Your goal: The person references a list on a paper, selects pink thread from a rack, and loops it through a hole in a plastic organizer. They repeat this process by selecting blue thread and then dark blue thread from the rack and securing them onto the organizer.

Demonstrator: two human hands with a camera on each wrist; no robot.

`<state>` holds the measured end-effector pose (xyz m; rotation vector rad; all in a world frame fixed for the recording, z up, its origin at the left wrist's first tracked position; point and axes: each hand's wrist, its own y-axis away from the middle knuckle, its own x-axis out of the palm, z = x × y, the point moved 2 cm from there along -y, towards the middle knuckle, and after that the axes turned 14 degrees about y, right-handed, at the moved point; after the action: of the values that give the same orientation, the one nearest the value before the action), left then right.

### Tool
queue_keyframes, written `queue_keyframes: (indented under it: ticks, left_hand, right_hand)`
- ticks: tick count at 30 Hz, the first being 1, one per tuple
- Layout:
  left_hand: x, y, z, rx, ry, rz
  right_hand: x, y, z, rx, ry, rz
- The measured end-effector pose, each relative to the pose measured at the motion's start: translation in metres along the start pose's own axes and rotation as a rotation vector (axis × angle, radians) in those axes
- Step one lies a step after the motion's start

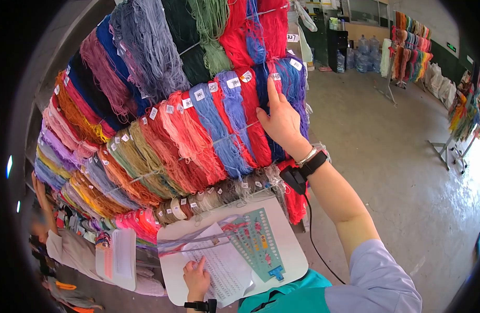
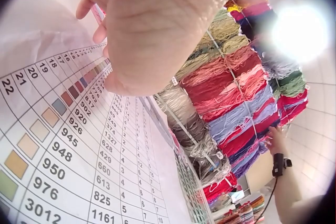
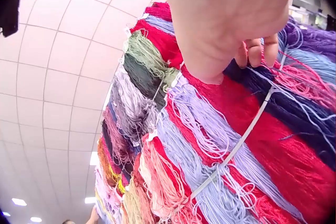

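Note:
My right hand (image 1: 282, 122) reaches up to the rack of hanging thread skeins, its index finger extended to a white number tag (image 1: 275, 76) on a pink-red skein. In the right wrist view, its fingertips (image 3: 270, 50) lie against navy and pink threads (image 3: 302, 74). Below, my left hand (image 1: 196, 277) rests on a printed colour chart (image 1: 222, 268), index finger extended over its rows. Close up, the chart shows colour swatches (image 2: 17, 164) beside columns of numbers. Grey-mauve and red threads (image 1: 198, 241) lie across the chart's upper part.
A green perforated thread card (image 1: 261, 242) lies beside the chart on the white board (image 1: 295, 250). A cable (image 1: 315, 237) hangs from my right wrist device. Another person (image 1: 75, 248) stands left by a second white board (image 1: 126, 276). Thread stands (image 1: 407, 52) are farther right.

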<state>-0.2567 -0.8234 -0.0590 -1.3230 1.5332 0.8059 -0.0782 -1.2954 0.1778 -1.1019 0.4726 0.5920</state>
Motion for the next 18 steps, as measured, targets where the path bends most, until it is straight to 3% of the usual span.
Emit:
queue_keyframes:
  ticks: [7, 10, 13, 18]
  left_hand:
    - [-0.002, 0.000, -0.002, -0.026, 0.017, 0.011]
    - [-0.001, 0.000, -0.002, -0.027, 0.016, 0.010]
    - [0.000, 0.000, -0.001, -0.012, 0.011, 0.001]
    - [0.002, 0.001, 0.003, 0.015, 0.002, -0.009]
  right_hand:
    - [0.001, -0.001, 0.000, 0.003, 0.000, 0.032]
    - [0.004, 0.001, -0.003, 0.061, -0.177, -0.033]
    - [0.006, 0.007, -0.009, 0.159, -0.461, -0.350]
    - [0.010, 0.000, -0.013, 0.195, -0.576, -0.330]
